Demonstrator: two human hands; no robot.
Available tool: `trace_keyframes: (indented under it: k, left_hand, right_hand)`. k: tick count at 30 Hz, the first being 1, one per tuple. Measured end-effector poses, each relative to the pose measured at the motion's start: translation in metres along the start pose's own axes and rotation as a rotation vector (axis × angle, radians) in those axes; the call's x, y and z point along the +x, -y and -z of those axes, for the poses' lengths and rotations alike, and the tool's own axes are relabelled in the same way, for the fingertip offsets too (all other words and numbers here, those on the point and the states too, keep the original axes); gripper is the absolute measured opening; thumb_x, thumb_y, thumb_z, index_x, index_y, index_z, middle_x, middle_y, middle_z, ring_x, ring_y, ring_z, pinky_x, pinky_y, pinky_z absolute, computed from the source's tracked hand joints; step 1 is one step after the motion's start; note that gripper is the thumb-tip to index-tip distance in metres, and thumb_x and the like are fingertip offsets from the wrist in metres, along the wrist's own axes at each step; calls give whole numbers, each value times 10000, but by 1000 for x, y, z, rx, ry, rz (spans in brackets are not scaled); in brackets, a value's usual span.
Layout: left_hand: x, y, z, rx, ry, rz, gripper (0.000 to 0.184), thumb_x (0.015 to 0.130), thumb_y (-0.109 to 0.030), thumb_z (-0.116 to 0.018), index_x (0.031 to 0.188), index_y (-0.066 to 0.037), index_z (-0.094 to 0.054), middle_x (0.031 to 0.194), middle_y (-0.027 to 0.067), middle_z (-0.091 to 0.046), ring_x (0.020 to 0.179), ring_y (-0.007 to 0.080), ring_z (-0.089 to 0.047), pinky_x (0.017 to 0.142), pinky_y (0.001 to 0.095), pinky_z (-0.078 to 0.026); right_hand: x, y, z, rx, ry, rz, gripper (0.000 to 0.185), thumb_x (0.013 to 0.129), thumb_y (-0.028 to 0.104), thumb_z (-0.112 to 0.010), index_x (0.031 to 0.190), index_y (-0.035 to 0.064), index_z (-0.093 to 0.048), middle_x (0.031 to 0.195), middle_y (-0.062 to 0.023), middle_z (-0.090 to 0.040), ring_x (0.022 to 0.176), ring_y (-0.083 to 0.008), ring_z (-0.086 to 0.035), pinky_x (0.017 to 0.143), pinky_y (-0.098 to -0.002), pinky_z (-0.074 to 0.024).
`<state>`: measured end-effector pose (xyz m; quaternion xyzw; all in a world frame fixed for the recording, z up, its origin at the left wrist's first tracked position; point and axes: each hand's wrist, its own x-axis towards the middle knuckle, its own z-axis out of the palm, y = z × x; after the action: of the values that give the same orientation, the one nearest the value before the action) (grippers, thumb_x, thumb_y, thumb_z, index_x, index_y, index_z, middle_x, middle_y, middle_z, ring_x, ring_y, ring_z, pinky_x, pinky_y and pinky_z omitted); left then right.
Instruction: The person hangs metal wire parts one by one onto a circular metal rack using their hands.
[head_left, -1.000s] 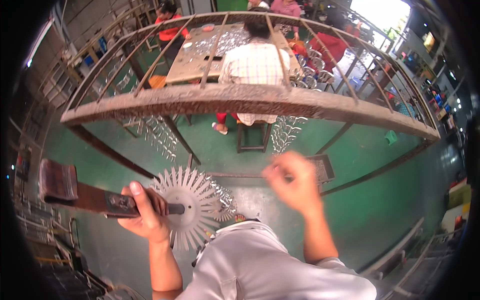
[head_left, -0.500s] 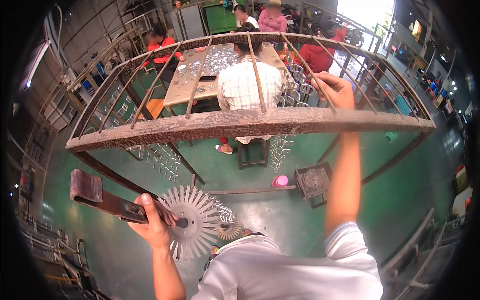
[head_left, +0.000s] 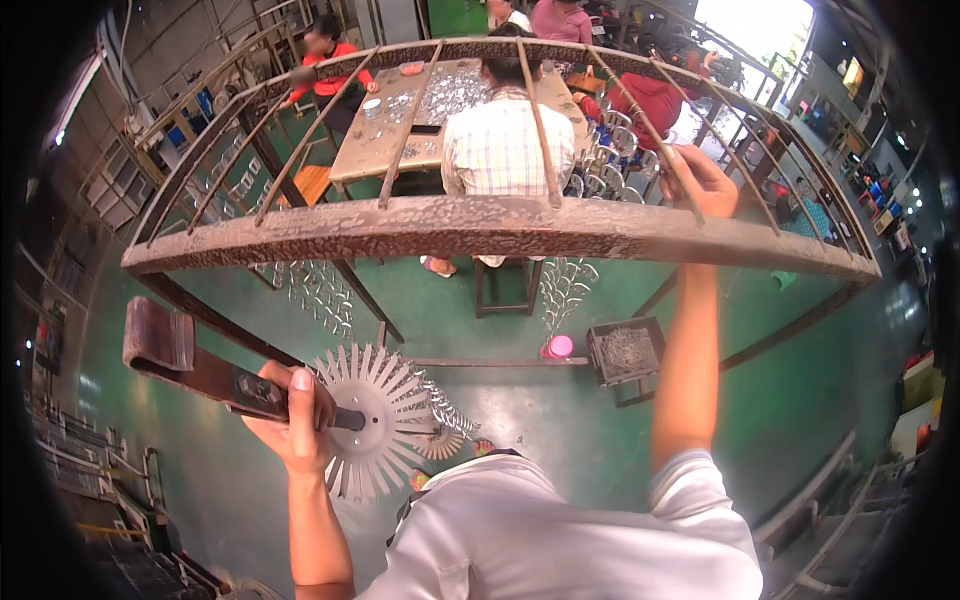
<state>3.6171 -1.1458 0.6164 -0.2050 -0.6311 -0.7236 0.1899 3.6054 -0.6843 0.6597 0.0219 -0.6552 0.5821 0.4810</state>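
My left hand (head_left: 295,425) is wrapped round a brown, hook-ended flat metal bar (head_left: 215,372). A shaft leads from this bar to a large slotted metal disc (head_left: 365,420) with radiating fins. Below it is a smaller finned disc (head_left: 438,442), with shiny curved metal pieces (head_left: 445,405) beside them. My right hand (head_left: 705,185) is raised at the rusty frame (head_left: 450,230), its fingers closed around one of the thin cross rods (head_left: 640,108). Part of its grip is hidden by the rod.
Beyond the frame, a person in a checked shirt (head_left: 508,150) sits at a table (head_left: 360,160) covered with small metal pieces; several other people are around it. Strings of curved metal parts (head_left: 565,290) hang under the frame. A metal bin (head_left: 625,350) and a pink-lidded container (head_left: 560,346) stand below.
The view has shifted, and the frame's near beam appears higher. My left hand and the hooked bar have moved up and slightly left in view. My right hand stays at the same rod.
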Motion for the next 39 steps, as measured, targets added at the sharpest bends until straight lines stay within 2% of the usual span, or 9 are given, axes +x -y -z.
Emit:
trace_keyframes:
  k: [5, 9, 12, 13, 17, 20, 23, 29, 39]
  left_hand:
    - [2, -8, -7, -23, -43, 39, 307, 1003, -79, -584, 746, -61, -417, 516, 11, -422, 386, 69, -364, 363, 248, -292]
    - [3, -14, -16, 0, -93, 75, 326, 1013, -91, -591, 744, -72, -408, 523, 7, -425, 399, 64, -381, 365, 257, -341]
    - [1, -14, -19, 115, -117, 67, 348, 1032, -233, -592, 767, -60, -447, 568, 13, -423, 417, 83, -377, 374, 265, -391]
    - [4, -15, -17, 153, -87, 33, 380, 1032, -283, -598, 783, -16, -492, 576, 26, -447, 434, 107, -431, 426, 301, -498]
    - [9, -12, -27, 139, -139, 4, 441, 1032, -341, -594, 773, -1, -483, 585, 59, -489, 478, 164, -539, 566, 400, -608]
    - [8, -10, -23, 27, -145, 54, 348, 1011, -190, -634, 755, -29, -463, 596, 58, -531, 480, 135, -562, 536, 379, -602]
    - [6, -8, -23, 187, -165, 29, 465, 1034, -346, -590, 728, -15, -476, 549, 39, -461, 413, 113, -472, 403, 295, -486]
    - [7, -8, -21, 144, -166, -43, 429, 1023, -283, -619, 705, -56, -443, 539, 17, -434, 393, 69, -364, 351, 260, -297]
    - [5, -23, -17, 93, -156, -113, 353, 1006, -143, -604, 712, -59, -426, 539, 1, -415, 394, 66, -357, 354, 249, -291]
  right_hand:
    - [-55, -11, 4, -592, -113, 335, 238, 920, 208, -723, 1003, -14, -736, 828, -55, -682, 703, -139, -619, 698, -294, -489]
    - [-115, -8, -2, -344, -93, -44, 116, 886, 25, -719, 914, -85, -696, 892, -99, -667, 639, -117, -575, 584, -256, -429]
    - [-148, 0, -22, -164, -13, -41, 52, 850, -104, -712, 879, -65, -693, 845, -68, -645, 670, -91, -554, 563, -213, -409]
    - [-159, -6, -23, -219, 8, -30, 64, 848, -85, -733, 895, -65, -695, 837, -58, -634, 679, -76, -535, 569, -195, -398]
    - [-202, -9, -36, -204, 68, -51, 83, 836, -67, -756, 896, -53, -701, 870, -54, -641, 684, -57, -521, 546, -180, -377]
    - [-230, -1, -50, -192, 131, -161, 96, 810, -66, -773, 895, -41, -739, 837, -43, -640, 656, -40, -513, 523, -175, -368]
    - [-253, -2, -66, -103, 140, -214, 114, 785, -79, -780, 887, -50, -742, 827, -47, -647, 662, -51, -529, 532, -182, -379]
    - [-285, 3, -93, -10, 213, -223, 160, 745, -117, -783, 883, -57, -728, 810, -78, -660, 643, -87, -549, 537, -218, -403]
    - [-298, 9, -135, 30, 350, -136, 190, 755, -135, -764, 929, -67, -728, 806, -80, -655, 636, -98, -571, 559, -232, -441]
